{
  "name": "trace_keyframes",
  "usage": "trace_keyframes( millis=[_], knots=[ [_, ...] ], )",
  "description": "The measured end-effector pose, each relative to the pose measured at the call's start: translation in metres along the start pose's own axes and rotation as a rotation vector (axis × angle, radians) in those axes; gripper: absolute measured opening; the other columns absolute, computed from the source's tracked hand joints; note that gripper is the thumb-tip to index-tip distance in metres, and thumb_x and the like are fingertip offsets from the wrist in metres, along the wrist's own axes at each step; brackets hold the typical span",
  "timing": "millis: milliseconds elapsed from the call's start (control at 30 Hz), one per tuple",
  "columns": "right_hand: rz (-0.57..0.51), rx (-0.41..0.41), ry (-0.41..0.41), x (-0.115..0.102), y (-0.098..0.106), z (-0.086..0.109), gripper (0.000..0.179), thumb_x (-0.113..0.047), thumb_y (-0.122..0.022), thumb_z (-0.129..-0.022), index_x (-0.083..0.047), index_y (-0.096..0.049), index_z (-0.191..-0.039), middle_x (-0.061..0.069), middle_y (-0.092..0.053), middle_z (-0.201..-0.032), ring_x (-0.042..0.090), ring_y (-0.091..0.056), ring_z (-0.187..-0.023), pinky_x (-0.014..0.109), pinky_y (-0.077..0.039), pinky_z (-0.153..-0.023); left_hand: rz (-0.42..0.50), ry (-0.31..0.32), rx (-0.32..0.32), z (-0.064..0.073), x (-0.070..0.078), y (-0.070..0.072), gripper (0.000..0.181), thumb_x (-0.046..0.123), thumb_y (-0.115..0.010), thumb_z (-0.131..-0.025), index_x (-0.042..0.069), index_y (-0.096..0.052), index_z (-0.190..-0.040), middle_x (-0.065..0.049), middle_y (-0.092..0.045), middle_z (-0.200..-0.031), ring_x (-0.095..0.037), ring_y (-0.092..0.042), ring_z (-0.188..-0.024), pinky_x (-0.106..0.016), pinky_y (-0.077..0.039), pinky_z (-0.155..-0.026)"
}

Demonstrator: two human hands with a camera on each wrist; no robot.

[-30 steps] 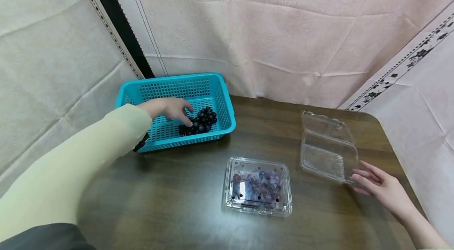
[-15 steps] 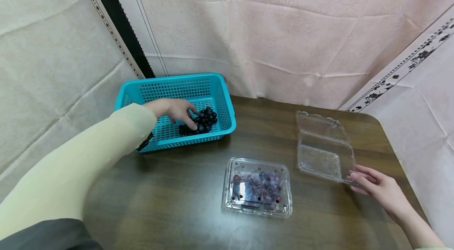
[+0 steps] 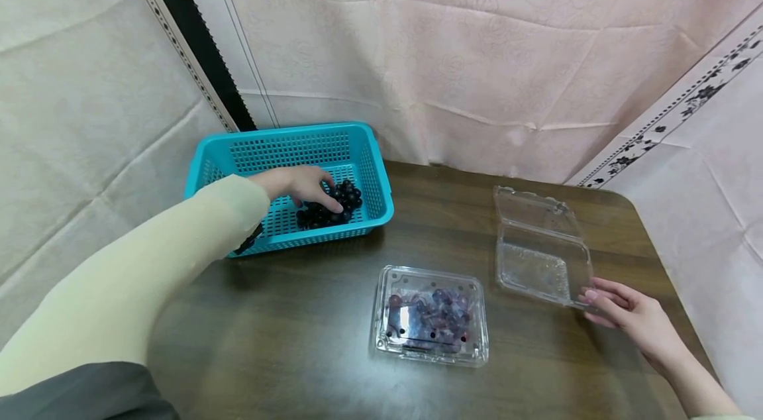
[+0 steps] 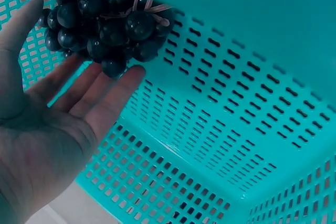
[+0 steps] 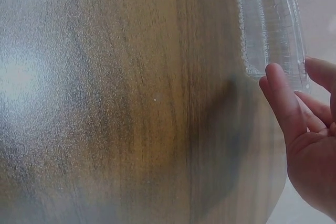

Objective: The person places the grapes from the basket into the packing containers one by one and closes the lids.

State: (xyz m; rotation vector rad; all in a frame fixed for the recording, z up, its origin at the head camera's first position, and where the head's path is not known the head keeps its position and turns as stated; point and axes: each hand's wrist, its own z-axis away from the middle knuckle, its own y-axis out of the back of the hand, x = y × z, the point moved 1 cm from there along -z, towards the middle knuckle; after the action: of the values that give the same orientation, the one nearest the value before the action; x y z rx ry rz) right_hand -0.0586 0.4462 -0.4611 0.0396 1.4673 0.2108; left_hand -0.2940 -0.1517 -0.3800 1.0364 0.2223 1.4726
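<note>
In the head view, my left hand point(image 3: 306, 185) reaches into a blue-green plastic basket point(image 3: 381, 198) over a bunch of dark grapes point(image 3: 352, 196). The left wrist view shows the thumb and fairly straight fingers spread around the grape bunch point(image 4: 97, 24), fingertips at its edge; how firmly they touch cannot be seen. At the right, my right hand point(image 3: 634, 317) pinches the near right corner of a clear plastic clamshell box point(image 3: 530, 267), lid folded back. In the right wrist view, the thumb and fingers of my right hand point(image 5: 307, 124) meet at the box's corner point(image 5: 270, 30).
A second clamshell box point(image 3: 432, 281), lid down, with reddish-purple grapes inside, sits on the brown wooden table point(image 3: 286, 340) between basket and lidless-side box. Pale patterned cloth point(image 3: 477, 62) hangs behind the table and at both sides.
My left hand has shifted slightly right over the grapes in the basket. My right hand has slid the opened clamshell box a little to the left.
</note>
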Motion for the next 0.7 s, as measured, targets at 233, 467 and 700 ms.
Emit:
trace_keyframes(
  millis=[233, 467, 700],
  knots=[
    [-0.003, -0.002, -0.001, 0.0, 0.0, 0.0, 0.036, 0.003, -0.056, -0.109, -0.025, -0.066, -0.13, -0.005, -0.079, -0.118, 0.008, -0.076, -0.106, 0.034, -0.064, -0.083, -0.035, 0.016, 0.028, -0.004, 0.002, -0.006, 0.079, 0.044, -0.074, -0.1, 0.001, -0.043, -0.159, -0.026, -0.034, -0.167, -0.04, -0.052, -0.14, -0.045, -0.064, -0.091],
    [-0.002, 0.001, -0.003, 0.0, -0.001, 0.0, 0.034, 0.002, -0.056, -0.109, -0.021, -0.065, -0.132, -0.006, -0.079, -0.119, 0.008, -0.076, -0.107, 0.034, -0.064, -0.083, -0.071, 0.03, 0.025, -0.007, 0.004, -0.01, 0.082, 0.045, -0.076, -0.099, 0.0, -0.042, -0.159, -0.026, -0.036, -0.166, -0.038, -0.056, -0.135, -0.044, -0.064, -0.087],
    [0.016, 0.006, -0.015, 0.0, 0.0, 0.0, 0.031, 0.001, -0.057, -0.109, -0.017, -0.063, -0.134, -0.007, -0.079, -0.119, 0.007, -0.076, -0.107, 0.034, -0.064, -0.083, -0.084, 0.003, 0.068, -0.008, 0.007, -0.011, 0.063, 0.036, -0.072, -0.102, 0.0, -0.054, -0.149, -0.025, -0.057, -0.145, -0.033, -0.064, -0.117, -0.04, -0.064, -0.081]
  ],
)
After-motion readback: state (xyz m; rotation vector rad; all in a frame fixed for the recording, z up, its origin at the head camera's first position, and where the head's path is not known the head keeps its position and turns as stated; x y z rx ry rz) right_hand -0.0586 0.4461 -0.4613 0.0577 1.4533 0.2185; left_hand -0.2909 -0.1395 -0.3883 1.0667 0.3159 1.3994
